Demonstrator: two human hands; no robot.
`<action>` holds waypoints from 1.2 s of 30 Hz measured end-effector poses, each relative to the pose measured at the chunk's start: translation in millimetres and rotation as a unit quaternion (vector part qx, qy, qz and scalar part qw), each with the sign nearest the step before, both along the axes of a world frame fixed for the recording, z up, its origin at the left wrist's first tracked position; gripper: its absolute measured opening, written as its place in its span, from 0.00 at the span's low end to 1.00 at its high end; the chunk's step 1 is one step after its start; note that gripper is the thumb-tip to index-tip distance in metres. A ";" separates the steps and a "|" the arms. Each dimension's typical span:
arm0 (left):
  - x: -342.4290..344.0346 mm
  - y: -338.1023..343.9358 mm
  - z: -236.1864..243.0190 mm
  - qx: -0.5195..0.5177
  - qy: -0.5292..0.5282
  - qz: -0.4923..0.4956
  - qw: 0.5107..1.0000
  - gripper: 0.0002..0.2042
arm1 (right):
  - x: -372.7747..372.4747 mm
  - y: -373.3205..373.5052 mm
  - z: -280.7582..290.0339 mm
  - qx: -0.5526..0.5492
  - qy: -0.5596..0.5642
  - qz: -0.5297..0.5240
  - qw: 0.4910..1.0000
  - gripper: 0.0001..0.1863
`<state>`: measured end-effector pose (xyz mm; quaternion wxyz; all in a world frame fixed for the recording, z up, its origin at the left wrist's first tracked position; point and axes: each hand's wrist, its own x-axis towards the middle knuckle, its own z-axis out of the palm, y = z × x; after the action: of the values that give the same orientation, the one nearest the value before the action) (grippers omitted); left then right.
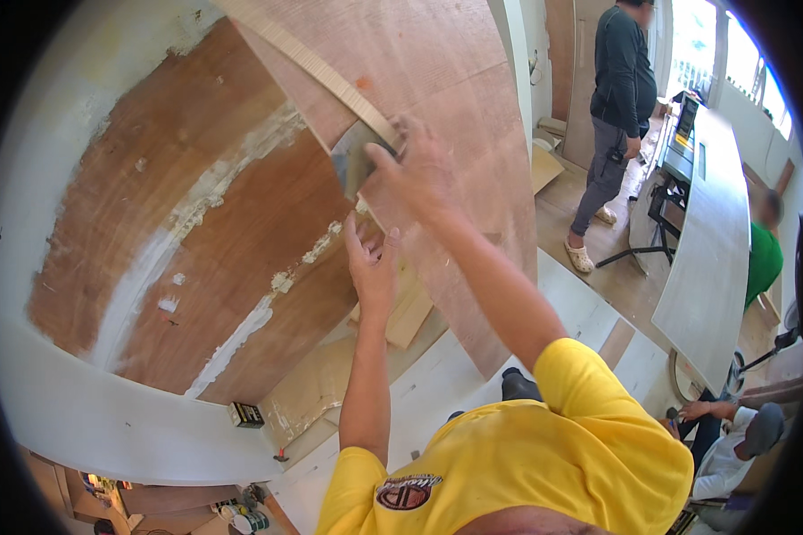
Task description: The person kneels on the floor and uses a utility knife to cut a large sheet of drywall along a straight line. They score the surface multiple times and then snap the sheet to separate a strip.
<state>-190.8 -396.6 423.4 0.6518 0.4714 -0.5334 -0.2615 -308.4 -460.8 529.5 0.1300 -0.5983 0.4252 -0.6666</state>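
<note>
My right hand [419, 174] is closed on a flat grey piece [355, 153] that looks like a scraper blade; its exact kind is partly hidden by my fingers. The piece lies against the edge of a large plywood panel [455, 80], beside the pale ridged edge strip [317, 67]. Just below it, my left hand [372, 263] is raised, with fingers loosely bent and apart, holding nothing I can see. Its fingertips are close to the panel's lower corner. Behind is a brown wood surface [241, 232] with white filler [174, 232] along its seams.
Wood offcuts [406, 312] lie below the panel. A small dark box [246, 415] sits on a white ledge. To the right, one person [625, 80] stands by a long pale board [709, 223]; a person in green [763, 259] and a seated person [732, 446] are nearby.
</note>
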 end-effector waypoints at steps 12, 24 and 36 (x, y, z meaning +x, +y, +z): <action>-44.6 -62.6 -34.2 -0.030 0.025 0.206 0.978 0.23 | -13.9 -32.6 -0.6 0.052 0.015 0.250 0.967 0.18; -51.6 -63.0 -29.5 -0.056 0.081 0.201 0.975 0.21 | -196.3 -53.0 -44.3 0.129 -0.070 0.468 0.871 0.14; -64.1 -51.1 -20.1 -0.062 0.059 0.228 0.970 0.19 | -100.3 -35.5 11.8 0.053 -0.015 0.375 0.925 0.22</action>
<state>-254.9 -447.7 403.3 0.7527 0.5227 -0.3877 -0.0997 -408.7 -496.3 541.3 0.4084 -0.6959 0.2026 -0.5548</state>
